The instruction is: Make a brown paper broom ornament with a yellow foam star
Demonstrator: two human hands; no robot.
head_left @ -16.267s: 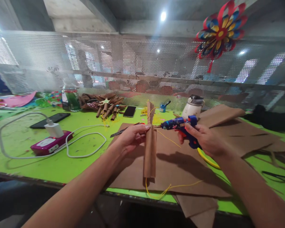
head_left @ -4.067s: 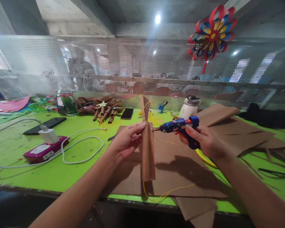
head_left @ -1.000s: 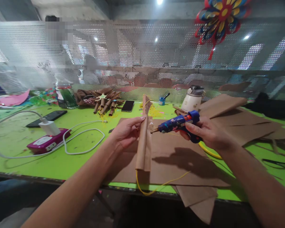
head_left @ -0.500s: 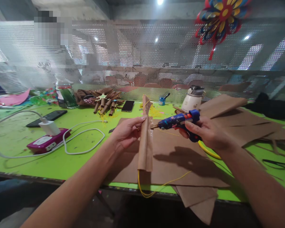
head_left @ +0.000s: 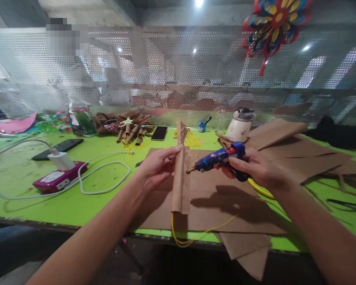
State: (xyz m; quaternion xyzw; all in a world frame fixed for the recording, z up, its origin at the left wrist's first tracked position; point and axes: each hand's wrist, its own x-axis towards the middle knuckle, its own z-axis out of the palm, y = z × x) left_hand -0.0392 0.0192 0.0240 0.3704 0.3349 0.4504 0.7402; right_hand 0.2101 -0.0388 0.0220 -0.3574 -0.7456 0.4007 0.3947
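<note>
My left hand (head_left: pixel 157 167) is closed on a long folded strip of brown paper (head_left: pixel 179 180), held upright above the table's front edge, with yellow string (head_left: pixel 192 233) hanging from its lower end. My right hand (head_left: pixel 256 168) grips a blue glue gun (head_left: pixel 219 158) by its handle. The gun's nozzle points left and slightly down, with its tip right at the paper strip's right edge. A yellow cord (head_left: pixel 259 190) runs from the gun behind my right wrist.
Brown paper sheets (head_left: pixel 225 198) cover the green table (head_left: pixel 26 174) under my hands and to the right. A pink box with a white charger and cable (head_left: pixel 59 178), two phones (head_left: pixel 161 133), rolled paper tubes (head_left: pixel 130 132), a bottle (head_left: pixel 80 118) and a white jug (head_left: pixel 239 126) stand behind. A perforated screen closes off the back.
The glue gun has tipped down and shifted left, bringing its nozzle lower along the paper strip. My left hand keeps the strip in nearly the same place.
</note>
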